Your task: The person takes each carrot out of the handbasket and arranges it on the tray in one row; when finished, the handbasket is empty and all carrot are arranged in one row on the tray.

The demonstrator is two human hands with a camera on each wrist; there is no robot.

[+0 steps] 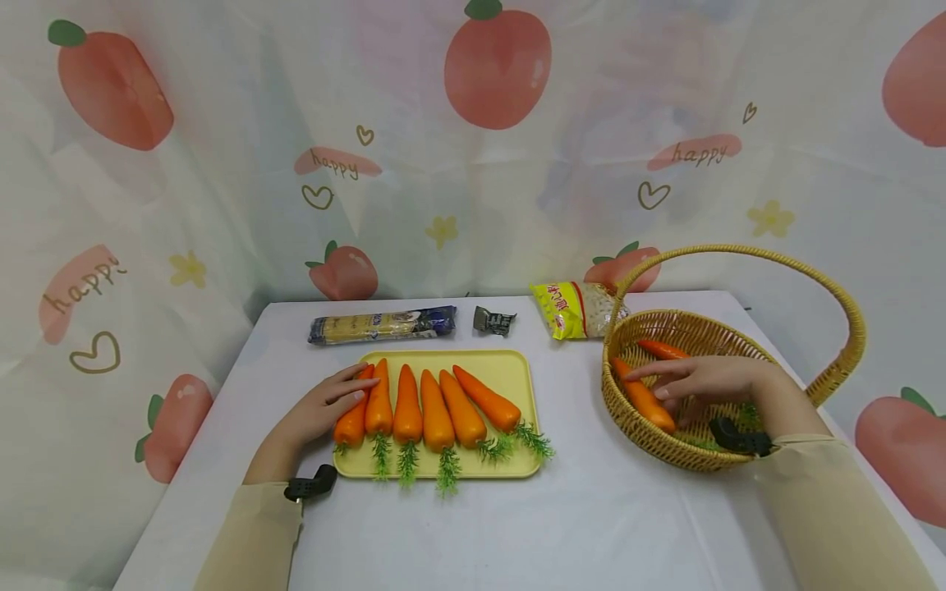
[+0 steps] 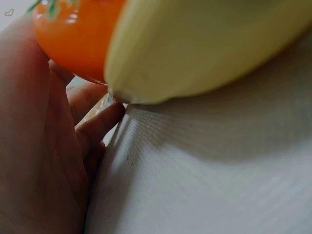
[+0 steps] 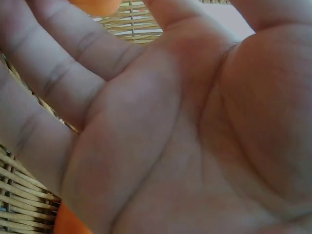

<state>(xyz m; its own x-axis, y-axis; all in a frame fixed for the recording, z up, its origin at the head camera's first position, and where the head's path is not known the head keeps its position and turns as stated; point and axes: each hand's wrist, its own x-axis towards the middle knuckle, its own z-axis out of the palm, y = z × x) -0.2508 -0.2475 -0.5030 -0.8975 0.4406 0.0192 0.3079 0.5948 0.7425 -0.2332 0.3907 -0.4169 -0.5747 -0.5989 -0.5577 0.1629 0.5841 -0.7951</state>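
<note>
Several orange carrots with green tops lie side by side on a yellow tray. My left hand rests at the tray's left edge, its loosely extended fingers over the leftmost carrot. In the left wrist view, that hand is beside the round end of a carrot and the tray's rim. My right hand reaches into a wicker basket, fingers spread beside a carrot; another carrot lies behind it. The right wrist view shows its open palm.
Behind the tray lie a long pack of noodles and a small dark packet. A yellow and clear bag stands against the basket's back left side. The tall basket handle arches over the right forearm. A printed curtain hangs behind the table.
</note>
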